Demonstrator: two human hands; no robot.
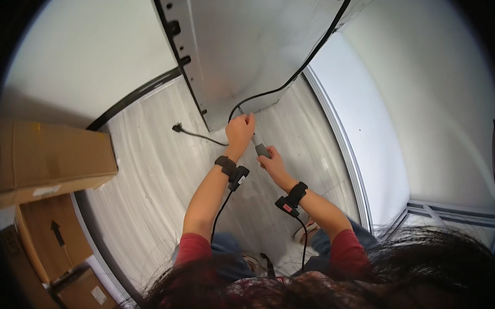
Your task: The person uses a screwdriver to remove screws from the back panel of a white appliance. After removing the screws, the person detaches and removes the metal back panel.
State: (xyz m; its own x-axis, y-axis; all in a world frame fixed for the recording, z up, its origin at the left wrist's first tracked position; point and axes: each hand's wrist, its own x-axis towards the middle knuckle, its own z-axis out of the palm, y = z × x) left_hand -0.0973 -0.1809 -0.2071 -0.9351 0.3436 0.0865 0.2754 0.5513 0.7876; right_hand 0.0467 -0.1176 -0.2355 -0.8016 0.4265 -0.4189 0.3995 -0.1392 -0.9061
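Note:
A black power cord runs down the back of a tall grey metal cabinet-like appliance and passes at my left hand. That hand is closed at the cord, and a thin dark strip pokes out above its fingers. Beyond it the cord comes out to the left and ends in a black plug lying on the floor. Just to the right and nearer me, my right hand is closed around a grey tool handle. Its working end points toward my left hand, too small to make out.
Cardboard boxes are stacked along the left wall. A dark baseboard runs behind them to the appliance. On the right a white panel with a metal edge borders the pale wood-look floor. Straps with small black devices circle both wrists.

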